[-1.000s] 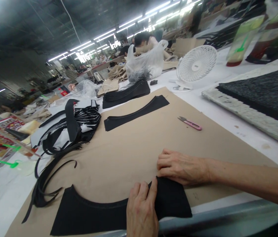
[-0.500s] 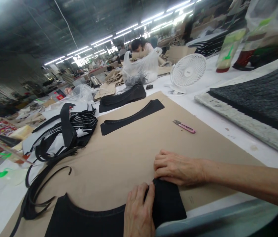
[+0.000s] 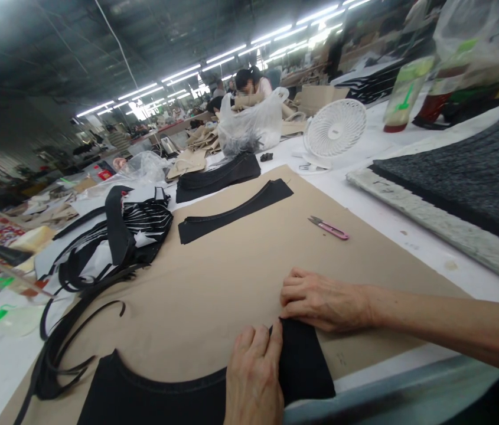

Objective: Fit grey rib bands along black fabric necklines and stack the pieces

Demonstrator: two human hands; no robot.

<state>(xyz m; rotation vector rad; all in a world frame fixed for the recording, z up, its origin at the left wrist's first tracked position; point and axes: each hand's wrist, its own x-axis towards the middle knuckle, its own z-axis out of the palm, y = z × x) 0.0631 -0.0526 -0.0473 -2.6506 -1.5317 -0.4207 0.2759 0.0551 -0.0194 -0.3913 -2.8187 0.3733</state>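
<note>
A black piece of sheet material with a curved, folded-looking edge (image 3: 160, 401) lies on brown paper (image 3: 214, 283) at the near side of the table. My left hand (image 3: 255, 375) rests on it, fingers bent together over its upper edge. At that same edge, just to the right, my right hand (image 3: 320, 301) pinches the material with its fingertips; exactly what lies under them is hidden. Farther up the paper is a similar black curved piece (image 3: 235, 212). Pink thread snips (image 3: 329, 228) lie beyond my right hand.
Black strips (image 3: 61, 360) and a heap of black cut pieces (image 3: 143, 224) lie at left. Behind are stacked black pieces (image 3: 218, 176), a plastic bag (image 3: 249, 127) and a white fan (image 3: 335, 130). A pale board (image 3: 426, 218) and a bottle (image 3: 406, 97) stand right. People sit farther back.
Both hands have shifted slightly rightward along the edge of the black piece, still at it. The view has moved a little; the other things stay put.
</note>
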